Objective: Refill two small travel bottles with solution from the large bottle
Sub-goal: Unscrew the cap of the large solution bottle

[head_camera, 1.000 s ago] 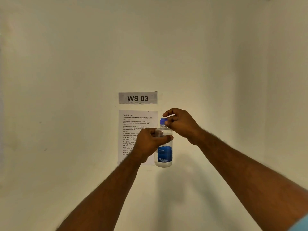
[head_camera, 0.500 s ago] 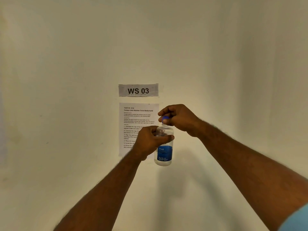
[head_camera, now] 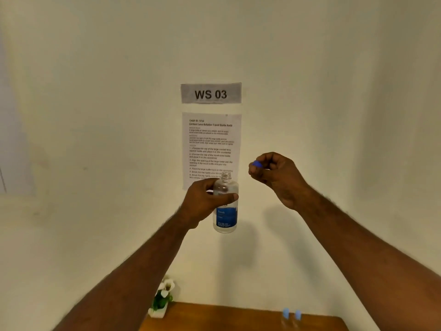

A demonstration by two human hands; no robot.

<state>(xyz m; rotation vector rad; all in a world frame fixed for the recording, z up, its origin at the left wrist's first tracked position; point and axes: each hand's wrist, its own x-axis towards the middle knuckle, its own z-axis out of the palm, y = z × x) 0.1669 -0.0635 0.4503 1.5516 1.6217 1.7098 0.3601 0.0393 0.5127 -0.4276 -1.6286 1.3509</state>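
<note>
- Our left hand [head_camera: 202, 201] wraps its fingers around the large bottle [head_camera: 225, 206], held upright in the air, neck uncapped.
- Our right hand [head_camera: 274, 174] pinches the blue cap [head_camera: 257, 163].
- The two travel bottles [head_camera: 291, 316] stand capped on the table [head_camera: 238, 316].
- Risk: tilting the open bottle would spill solution.

Single view only, head-worn wide-angle camera; no second view to compare. It looks forward at a pale wall [head_camera: 334, 91], pitched only slightly down, both forearms entering from the bottom corners. Left hand [head_camera: 202, 204] and right hand [head_camera: 276, 175] sit near frame centre, at arm's length from the lens. Above and behind the hands: a sign [head_camera: 211, 93] reading "WS 03" and a printed sheet [head_camera: 211, 139], seen nearly square-on. Well below the hands, only the far edge of a wooden table [head_camera: 238, 316] shows at the bottom margin. Frame edges look bowed.
</note>
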